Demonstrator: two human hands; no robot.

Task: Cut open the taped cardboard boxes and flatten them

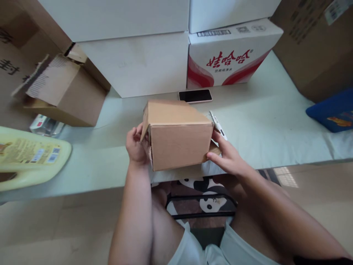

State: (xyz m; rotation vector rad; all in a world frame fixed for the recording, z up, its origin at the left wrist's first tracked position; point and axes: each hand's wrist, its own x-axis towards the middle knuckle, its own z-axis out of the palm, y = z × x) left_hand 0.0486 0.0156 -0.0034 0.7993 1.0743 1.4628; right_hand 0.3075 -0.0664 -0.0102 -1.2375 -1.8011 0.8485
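A small brown cardboard box (180, 147) is between my two hands at the front edge of the table, its flaps partly loose at both ends. My left hand (138, 145) grips the left end, fingers curled behind a bent flap. On the other end, my right hand (226, 152) holds the lower right corner, thumb and fingers around a flap. Just behind the right hand lies a thin white object (217, 125), partly hidden, whose kind I cannot make out. A smartphone (195, 95) with a dark screen lies flat behind the box.
White cartons (138, 66) and a red-and-white water carton (231, 55) stand along the back. At left are an open cardboard box (74, 92), a clear package (46, 125) and a yellow jug (33, 158). A blue container (332, 112) stands at right on the pale tablecloth (261, 121).
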